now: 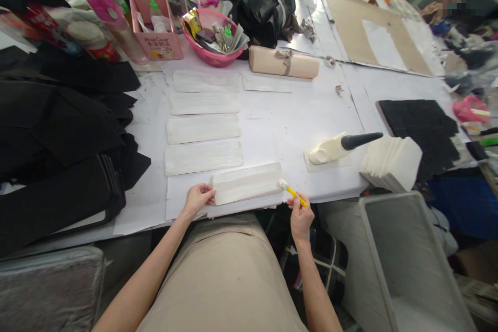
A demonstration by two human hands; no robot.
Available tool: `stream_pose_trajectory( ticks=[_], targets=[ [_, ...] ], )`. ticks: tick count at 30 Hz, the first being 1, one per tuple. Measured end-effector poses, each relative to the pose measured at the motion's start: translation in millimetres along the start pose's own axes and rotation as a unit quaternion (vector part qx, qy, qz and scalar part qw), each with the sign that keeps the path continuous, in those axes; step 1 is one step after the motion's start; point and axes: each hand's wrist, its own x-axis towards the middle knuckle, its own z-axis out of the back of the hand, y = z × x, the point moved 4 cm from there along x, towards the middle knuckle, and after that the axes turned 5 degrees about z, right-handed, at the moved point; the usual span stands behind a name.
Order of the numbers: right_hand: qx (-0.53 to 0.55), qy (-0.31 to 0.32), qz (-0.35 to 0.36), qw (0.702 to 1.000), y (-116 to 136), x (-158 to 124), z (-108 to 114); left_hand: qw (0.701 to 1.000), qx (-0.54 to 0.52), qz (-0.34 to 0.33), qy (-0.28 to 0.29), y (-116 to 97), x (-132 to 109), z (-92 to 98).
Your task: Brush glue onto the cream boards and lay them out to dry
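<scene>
A long pale strip (249,181) with rounded corners lies at the table's front edge, its surface streaked with something white and wet-looking. My left hand (199,198) is closed at the strip's left end, thumb and fingers pinching its edge. In my right hand (301,217) is a small brush (292,193) with a yellow handle; its white-coated tip touches the strip's right end. Behind it, several similar strips (203,157) lie in a column, also whitish on top. To the right, a cream bottle (329,149) with a dark tapered nozzle lies on its side on a small pale sheet.
Black cut pieces (58,114) are heaped on the left. A stack of white pieces (392,163) and a black stack (418,129) sit right. At the back are a pink basket (212,54), a pink box (155,41) and a tied beige roll (284,62). A grey bin (404,249) stands below, right.
</scene>
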Motion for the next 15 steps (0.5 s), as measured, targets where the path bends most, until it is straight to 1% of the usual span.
stream_pose_trajectory(
  ticks=[1, 2, 3, 5, 7, 9, 11, 13, 15],
  targets=[
    [-0.010, -0.014, 0.006, 1.000, 0.3, 3.7, 4.0, 1.000, 0.001, -0.002, 0.000, -0.2, 0.1, 0.0],
    [-0.005, -0.015, 0.012, 1.000, 3.0, 5.6, 4.7, 1.000, 0.003, -0.003, -0.001, -0.4, 0.2, -0.1],
    [0.013, -0.001, 0.016, 1.000, 7.6, 5.8, 1.7, 1.000, 0.004, -0.004, -0.002, -0.6, 0.1, -0.1],
    [0.078, 0.058, 0.016, 0.995, 19.9, 1.5, -13.7, 1.000, 0.006, -0.004, -0.004, -1.0, -0.2, 0.0],
    [0.140, 0.121, 0.006, 0.983, 32.4, -5.9, -33.9, 1.000, 0.007, -0.003, -0.005, -1.5, -0.8, 0.2],
    [0.174, 0.165, -0.001, 0.971, 42.3, -12.6, -50.5, 1.000, 0.006, 0.001, -0.001, -1.9, -1.3, 0.1],
    [0.183, 0.197, 0.011, 0.963, 50.6, -17.6, -60.6, 1.000, 0.003, 0.008, 0.004, -2.2, -1.7, 0.1],
    [0.184, 0.210, 0.026, 0.960, 57.0, -21.3, -65.4, 1.000, -0.001, 0.014, 0.007, -2.6, -1.9, 0.0],
    [0.196, 0.209, 0.028, 0.958, 61.1, -24.2, -69.7, 1.000, -0.005, 0.015, 0.007, -3.1, -2.0, 0.0]
  ],
)
